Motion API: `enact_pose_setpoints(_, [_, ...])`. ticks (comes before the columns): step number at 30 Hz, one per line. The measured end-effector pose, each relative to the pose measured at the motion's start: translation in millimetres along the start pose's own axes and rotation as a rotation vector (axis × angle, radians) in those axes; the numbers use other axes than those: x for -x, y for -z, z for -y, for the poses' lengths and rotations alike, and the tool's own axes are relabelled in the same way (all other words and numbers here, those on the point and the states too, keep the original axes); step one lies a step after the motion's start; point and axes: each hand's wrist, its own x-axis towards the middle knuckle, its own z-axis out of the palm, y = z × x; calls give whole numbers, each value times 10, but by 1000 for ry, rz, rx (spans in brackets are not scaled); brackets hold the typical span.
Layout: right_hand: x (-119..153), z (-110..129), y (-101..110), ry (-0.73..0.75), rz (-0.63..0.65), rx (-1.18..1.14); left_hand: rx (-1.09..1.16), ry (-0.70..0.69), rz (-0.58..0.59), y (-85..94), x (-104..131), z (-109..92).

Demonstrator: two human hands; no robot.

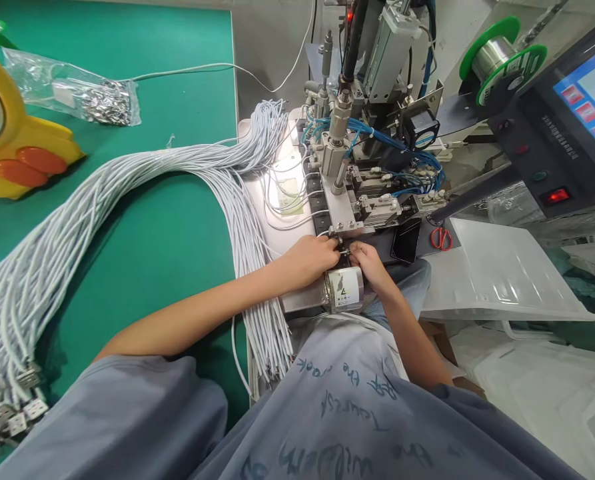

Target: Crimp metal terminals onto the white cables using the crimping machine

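My left hand [313, 260] is closed at the front of a soldering machine [338, 167], fingertips pinched on the end of a white cable [344, 253]. Facing it, my right hand [370, 262] pinches a tiny piece at that cable end, too small to make out. Just below both hands sits a clear container with a white label [346, 287]. A thick bundle of white cables [152, 163] lies left of my hands. Several single cables run from it toward the machine's front. Some cable ends carry metal connectors [17, 423].
On the green mat [162, 220] lie a plastic bag of metal parts [104, 100] and a yellow toy-like object [22, 127]. Right of the machine are a phone [406, 240], red scissors [441, 239], a solder wire spool [494, 59], a control screen [590, 93] and a white tray [517, 273].
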Motion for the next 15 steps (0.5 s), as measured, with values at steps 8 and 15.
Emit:
enact_pose_setpoints(8, [145, 85, 86, 292, -386, 300, -42, 140, -9, 54, 63, -10])
enact_pose_setpoints(15, [944, 140, -615, 352, 6, 436, -68, 335, 61, 73, 50, -1])
